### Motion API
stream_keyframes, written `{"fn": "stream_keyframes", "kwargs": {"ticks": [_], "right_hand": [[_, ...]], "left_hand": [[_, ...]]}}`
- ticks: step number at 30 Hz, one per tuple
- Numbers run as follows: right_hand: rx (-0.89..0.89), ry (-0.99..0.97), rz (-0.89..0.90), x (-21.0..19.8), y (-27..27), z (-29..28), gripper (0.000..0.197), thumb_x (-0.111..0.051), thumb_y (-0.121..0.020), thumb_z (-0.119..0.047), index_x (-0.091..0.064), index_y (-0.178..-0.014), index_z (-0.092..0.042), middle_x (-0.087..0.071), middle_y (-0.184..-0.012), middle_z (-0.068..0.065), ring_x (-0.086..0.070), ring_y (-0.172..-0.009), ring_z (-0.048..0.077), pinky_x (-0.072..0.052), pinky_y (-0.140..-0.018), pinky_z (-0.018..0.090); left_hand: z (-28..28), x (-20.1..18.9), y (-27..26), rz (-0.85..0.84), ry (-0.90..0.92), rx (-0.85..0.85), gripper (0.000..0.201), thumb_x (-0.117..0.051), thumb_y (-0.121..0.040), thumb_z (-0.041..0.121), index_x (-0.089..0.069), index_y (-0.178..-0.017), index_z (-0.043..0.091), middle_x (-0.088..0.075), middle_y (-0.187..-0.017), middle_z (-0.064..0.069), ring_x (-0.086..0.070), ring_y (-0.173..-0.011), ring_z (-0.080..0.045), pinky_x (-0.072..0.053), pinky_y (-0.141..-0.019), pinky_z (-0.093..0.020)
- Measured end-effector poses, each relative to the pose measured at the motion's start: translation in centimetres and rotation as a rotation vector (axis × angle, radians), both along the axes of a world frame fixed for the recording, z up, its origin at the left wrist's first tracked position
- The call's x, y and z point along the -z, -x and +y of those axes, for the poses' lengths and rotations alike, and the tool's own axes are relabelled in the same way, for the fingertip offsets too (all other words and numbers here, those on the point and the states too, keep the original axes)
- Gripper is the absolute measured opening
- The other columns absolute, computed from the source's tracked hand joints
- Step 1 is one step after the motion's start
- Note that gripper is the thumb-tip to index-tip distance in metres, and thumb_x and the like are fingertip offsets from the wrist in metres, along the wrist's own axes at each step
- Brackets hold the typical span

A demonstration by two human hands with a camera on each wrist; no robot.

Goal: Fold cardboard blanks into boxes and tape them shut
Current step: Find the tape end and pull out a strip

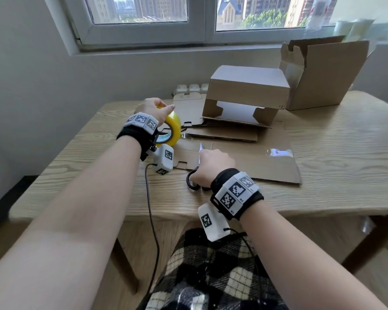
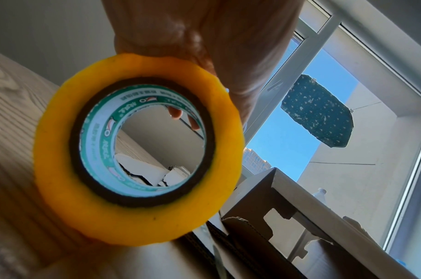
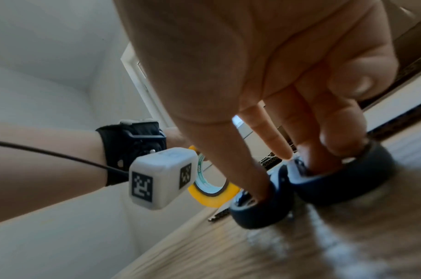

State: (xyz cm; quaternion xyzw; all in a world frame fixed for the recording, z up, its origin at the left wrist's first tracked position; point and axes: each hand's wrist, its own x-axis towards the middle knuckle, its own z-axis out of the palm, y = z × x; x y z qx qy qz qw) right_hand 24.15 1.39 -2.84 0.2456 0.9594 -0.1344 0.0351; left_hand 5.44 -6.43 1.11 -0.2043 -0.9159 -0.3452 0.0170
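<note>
My left hand (image 1: 152,107) grips a yellow roll of tape (image 1: 172,127) from above, standing it on edge at the left end of a flat cardboard blank (image 1: 244,163). The left wrist view looks through the tape roll (image 2: 137,149) under my left hand (image 2: 204,37). My right hand (image 1: 214,162) holds dark-handled scissors (image 1: 192,181), blades pointing away over the blank's near left part. In the right wrist view my right hand (image 3: 276,75) has fingers in the scissors' handle loops (image 3: 343,181), which rest on the table, with the tape roll (image 3: 214,196) behind them. A glossy patch of tape (image 1: 280,152) shines on the blank.
A folded cardboard box (image 1: 249,90) stands on more flat blanks (image 1: 224,133) behind the work. A bigger open carton (image 1: 323,72) stands at the back right. The wooden table (image 1: 345,142) meets the wall and window at the back. A cable (image 1: 150,209) hangs off the near edge.
</note>
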Motion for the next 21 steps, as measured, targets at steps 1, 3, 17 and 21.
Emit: {"fn": "stream_keyframes", "kwargs": {"ticks": [1,3,17,21], "right_hand": [[0.006,0.008,-0.003,-0.1,0.0,-0.1,0.025,-0.067,-0.079,-0.027,-0.058,-0.099,-0.015,-0.054,-0.079,0.002,-0.056,-0.080,0.027,-0.047,-0.067,0.029],[0.026,0.117,0.035,-0.4,0.0,0.1,0.018,-0.065,-0.079,-0.027,-0.060,-0.089,-0.013,-0.062,-0.079,0.002,-0.062,-0.077,0.024,-0.051,-0.065,0.028],[0.276,1.602,0.285,0.5,-1.3,0.1,0.006,-0.055,-0.098,-0.009,-0.060,-0.096,-0.008,-0.066,-0.082,0.010,-0.064,-0.069,0.017,-0.054,-0.055,0.023],[0.288,1.706,0.336,1.2,-1.6,-0.4,0.031,-0.053,-0.094,0.008,-0.047,-0.121,-0.006,-0.068,-0.086,0.016,-0.071,-0.080,0.032,-0.056,-0.086,0.046]], "left_hand": [[0.0,0.0,-0.1,-0.003,-0.002,0.001,0.038,-0.057,-0.092,0.054,-0.063,-0.109,0.020,-0.060,-0.104,-0.001,-0.056,-0.092,-0.023,-0.041,-0.073,-0.033],[-0.1,-0.1,-0.1,-0.005,-0.008,-0.001,0.039,-0.058,-0.092,0.054,-0.064,-0.109,0.020,-0.061,-0.104,-0.001,-0.056,-0.093,-0.023,-0.041,-0.074,-0.033],[0.1,-0.4,0.4,-0.046,-0.030,-0.005,0.035,-0.059,-0.092,0.051,-0.064,-0.104,0.018,-0.062,-0.100,-0.001,-0.057,-0.091,-0.022,-0.042,-0.074,-0.033],[0.1,-0.3,0.5,-0.050,-0.030,-0.009,0.035,-0.059,-0.092,0.050,-0.063,-0.106,0.017,-0.061,-0.100,-0.002,-0.057,-0.092,-0.023,-0.041,-0.075,-0.034]]}}
